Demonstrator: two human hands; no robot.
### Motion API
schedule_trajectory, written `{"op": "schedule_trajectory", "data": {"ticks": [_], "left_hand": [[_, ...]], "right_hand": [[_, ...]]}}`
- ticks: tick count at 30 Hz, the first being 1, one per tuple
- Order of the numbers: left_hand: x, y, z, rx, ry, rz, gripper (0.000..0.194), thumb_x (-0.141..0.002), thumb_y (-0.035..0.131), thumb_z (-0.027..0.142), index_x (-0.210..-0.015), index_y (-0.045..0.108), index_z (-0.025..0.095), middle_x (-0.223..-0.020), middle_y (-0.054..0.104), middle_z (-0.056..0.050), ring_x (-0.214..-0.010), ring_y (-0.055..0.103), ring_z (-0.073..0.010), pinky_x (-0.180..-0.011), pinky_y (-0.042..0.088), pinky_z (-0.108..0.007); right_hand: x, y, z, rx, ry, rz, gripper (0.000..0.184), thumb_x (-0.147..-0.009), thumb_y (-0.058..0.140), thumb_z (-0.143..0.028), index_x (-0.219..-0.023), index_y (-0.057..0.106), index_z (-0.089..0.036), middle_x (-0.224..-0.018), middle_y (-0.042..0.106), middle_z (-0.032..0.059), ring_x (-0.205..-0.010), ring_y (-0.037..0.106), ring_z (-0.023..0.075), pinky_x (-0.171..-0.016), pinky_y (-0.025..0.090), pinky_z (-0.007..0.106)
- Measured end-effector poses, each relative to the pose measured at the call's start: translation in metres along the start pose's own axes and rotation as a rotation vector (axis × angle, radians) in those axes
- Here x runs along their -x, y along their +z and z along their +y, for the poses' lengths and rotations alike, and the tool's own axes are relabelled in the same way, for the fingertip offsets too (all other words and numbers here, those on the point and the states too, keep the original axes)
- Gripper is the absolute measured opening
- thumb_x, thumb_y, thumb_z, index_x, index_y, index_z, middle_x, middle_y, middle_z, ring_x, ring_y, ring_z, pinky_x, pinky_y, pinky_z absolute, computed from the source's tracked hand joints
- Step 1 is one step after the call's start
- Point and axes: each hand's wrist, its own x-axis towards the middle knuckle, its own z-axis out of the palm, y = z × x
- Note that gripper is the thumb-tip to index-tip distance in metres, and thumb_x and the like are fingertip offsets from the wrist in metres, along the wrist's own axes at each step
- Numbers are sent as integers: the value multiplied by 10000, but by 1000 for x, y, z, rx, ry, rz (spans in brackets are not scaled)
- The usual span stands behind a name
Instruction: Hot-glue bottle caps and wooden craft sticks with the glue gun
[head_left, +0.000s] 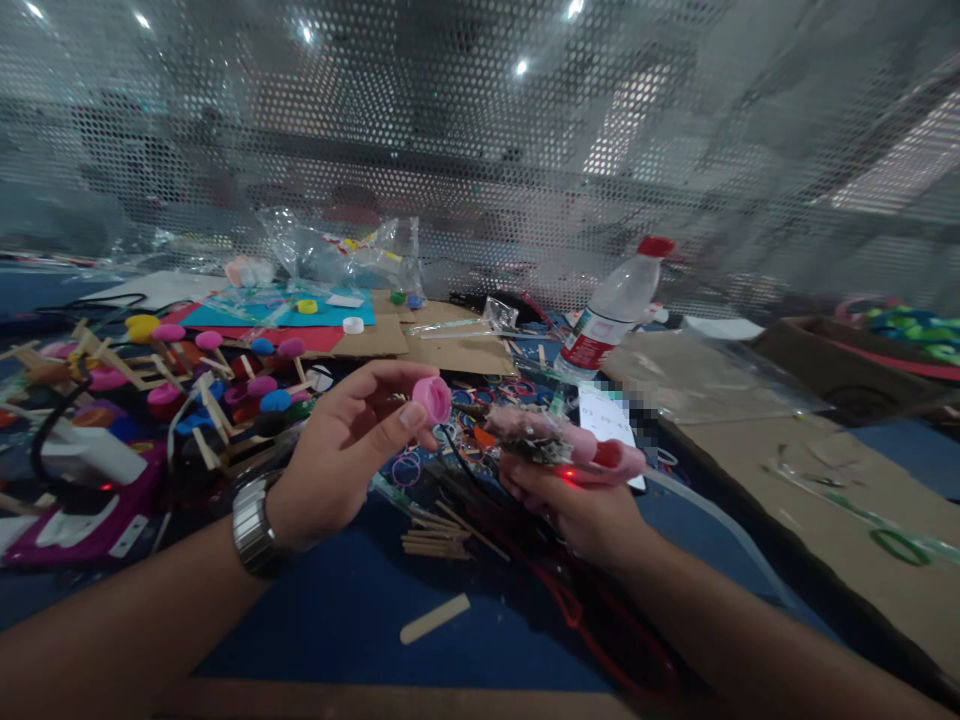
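Between the thumb and fingers of my left hand [330, 465] is a pink bottle cap [433, 400], its hollow side tilted toward me. My right hand [581, 510] is wrapped round a pink hot glue gun [622, 462] with a small red light glowing on it. The gun's front part looks covered in messy, stringy residue and points toward the cap, a short gap apart. Below the hands, several thin wooden sticks [431, 543] lie in a pile. One flat craft stick [435, 618] rests alone nearer to me on the blue surface.
To the left are many stick-and-cap pieces [214, 420] and a purple power strip [97, 515]. Behind the hands stand a red-capped bottle [604, 315] and a lit phone [600, 410]. Cardboard [461, 350] and blue paper [277, 308] lie at the back, a brown container [825, 355] at right.
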Motion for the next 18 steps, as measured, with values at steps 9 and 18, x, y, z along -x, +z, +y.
{"op": "schedule_trajectory", "data": {"ticks": [9, 18], "left_hand": [[-1, 0, -1, -13, -11, -3, 252, -877, 790, 328, -1104, 751, 225, -1001, 771, -56, -719, 704, -134, -711, 588, -253], [1, -2, -2, 2, -37, -33, 254, -890, 786, 326, -1129, 754, 249, -1009, 754, -27, -746, 709, -97, -741, 571, -196]], "right_hand": [[0, 1, -4, -27, 19, 7, 332, -814, 731, -521, -981, 784, -239, -605, 648, 29, -719, 678, 277, -595, 547, 376], [-1, 0, -1, -12, 36, 31, 311, -777, 738, -546, -763, 742, -235, -542, 607, 21, -685, 661, 266, -626, 546, 376]]}}
